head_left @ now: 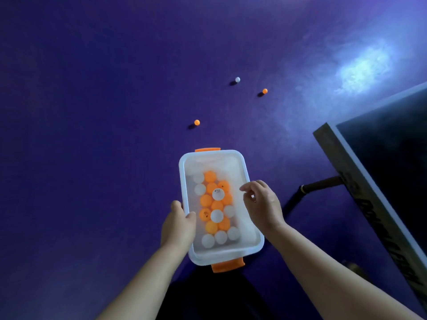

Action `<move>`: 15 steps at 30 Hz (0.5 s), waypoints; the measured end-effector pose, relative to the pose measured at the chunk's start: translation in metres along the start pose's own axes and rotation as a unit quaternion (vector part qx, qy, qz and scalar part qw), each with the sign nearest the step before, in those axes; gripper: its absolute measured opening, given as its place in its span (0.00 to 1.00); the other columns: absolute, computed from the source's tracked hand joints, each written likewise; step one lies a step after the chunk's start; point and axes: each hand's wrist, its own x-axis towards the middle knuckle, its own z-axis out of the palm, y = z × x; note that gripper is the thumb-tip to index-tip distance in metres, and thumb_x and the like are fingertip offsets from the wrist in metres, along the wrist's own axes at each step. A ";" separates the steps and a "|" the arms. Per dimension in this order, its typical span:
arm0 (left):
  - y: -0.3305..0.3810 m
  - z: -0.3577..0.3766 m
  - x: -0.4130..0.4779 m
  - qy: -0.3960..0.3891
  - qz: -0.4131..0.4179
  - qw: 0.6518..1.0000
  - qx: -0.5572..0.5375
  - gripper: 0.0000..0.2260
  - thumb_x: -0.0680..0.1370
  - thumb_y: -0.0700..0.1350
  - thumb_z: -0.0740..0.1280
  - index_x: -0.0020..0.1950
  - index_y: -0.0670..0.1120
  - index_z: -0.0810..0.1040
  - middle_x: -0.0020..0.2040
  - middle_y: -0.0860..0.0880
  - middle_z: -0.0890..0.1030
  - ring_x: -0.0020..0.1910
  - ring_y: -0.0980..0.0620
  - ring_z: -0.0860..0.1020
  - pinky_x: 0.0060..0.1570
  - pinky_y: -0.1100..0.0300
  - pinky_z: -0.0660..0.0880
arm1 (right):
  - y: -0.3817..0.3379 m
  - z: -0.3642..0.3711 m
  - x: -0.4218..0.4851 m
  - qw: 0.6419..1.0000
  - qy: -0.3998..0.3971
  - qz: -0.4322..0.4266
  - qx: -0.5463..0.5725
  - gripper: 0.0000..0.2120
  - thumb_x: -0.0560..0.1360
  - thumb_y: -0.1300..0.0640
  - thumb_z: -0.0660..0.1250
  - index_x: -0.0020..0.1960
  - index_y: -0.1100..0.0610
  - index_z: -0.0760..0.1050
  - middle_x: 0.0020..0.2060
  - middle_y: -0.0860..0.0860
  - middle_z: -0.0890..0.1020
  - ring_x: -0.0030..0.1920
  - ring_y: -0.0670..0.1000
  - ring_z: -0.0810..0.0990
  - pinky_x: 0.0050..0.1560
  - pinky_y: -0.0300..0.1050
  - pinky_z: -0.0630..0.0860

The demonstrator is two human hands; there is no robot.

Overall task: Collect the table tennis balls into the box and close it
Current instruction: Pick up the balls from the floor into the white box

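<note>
A clear plastic box (253,227) with orange end latches is held above the purple floor, with no lid on it. Several orange and white table tennis balls (215,204) lie inside. My left hand (178,225) grips the box's left rim, thumb over the edge. Over the right rim hovers my right hand (261,204), fingers loosely curled and holding nothing. Loose on the floor beyond the box are an orange ball (196,122), a white ball (237,79) and another orange ball (264,91).
The corner of a dark table tennis table (379,172) juts in at the right, with its dark leg bar (314,187) reaching down toward the floor. The purple floor (104,112) stretches out on the left and ahead.
</note>
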 end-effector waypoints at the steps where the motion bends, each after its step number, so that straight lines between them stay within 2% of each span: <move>1: 0.008 -0.004 0.009 0.005 -0.008 1.000 -0.007 0.06 0.77 0.43 0.59 0.45 0.43 0.64 0.39 0.46 0.73 0.35 0.43 0.71 0.27 0.56 0.62 | -0.005 -0.004 0.016 1.000 -0.003 -0.002 -0.007 0.10 0.75 0.63 0.61 0.47 0.51 0.78 0.46 0.40 0.76 0.46 0.45 0.77 0.44 0.42 0.73; 4: 0.026 -0.018 0.038 0.022 -0.033 0.999 -0.027 0.06 0.77 0.44 0.59 0.48 0.42 0.66 0.42 0.45 0.75 0.39 0.42 0.74 0.31 0.56 0.65 | -0.021 -0.010 0.061 0.999 -0.019 -0.014 -0.035 0.10 0.75 0.63 0.61 0.49 0.54 0.79 0.46 0.41 0.76 0.45 0.44 0.74 0.40 0.36 0.68; 7: 0.042 -0.040 0.069 0.034 -0.050 0.997 -0.043 0.06 0.77 0.43 0.59 0.49 0.42 0.65 0.44 0.44 0.76 0.41 0.40 0.75 0.35 0.55 0.66 | -0.044 -0.006 0.103 0.998 -0.040 -0.021 -0.037 0.08 0.76 0.61 0.62 0.48 0.54 0.79 0.43 0.41 0.76 0.43 0.45 0.74 0.37 0.33 0.67; 11: 0.061 -0.077 0.122 0.039 -0.049 0.997 -0.051 0.05 0.78 0.43 0.59 0.49 0.42 0.65 0.43 0.45 0.75 0.39 0.42 0.73 0.35 0.55 0.66 | -0.087 0.007 0.163 0.997 -0.063 -0.037 -0.041 0.08 0.76 0.61 0.61 0.48 0.54 0.78 0.43 0.42 0.77 0.43 0.46 0.75 0.38 0.38 0.71; 15: 0.079 -0.118 0.185 0.041 -0.047 0.997 -0.046 0.05 0.78 0.43 0.58 0.49 0.43 0.64 0.43 0.44 0.75 0.39 0.42 0.74 0.30 0.56 0.65 | -0.136 0.026 0.224 0.997 -0.078 -0.016 -0.023 0.08 0.75 0.61 0.61 0.48 0.54 0.79 0.42 0.43 0.79 0.44 0.47 0.77 0.43 0.44 0.76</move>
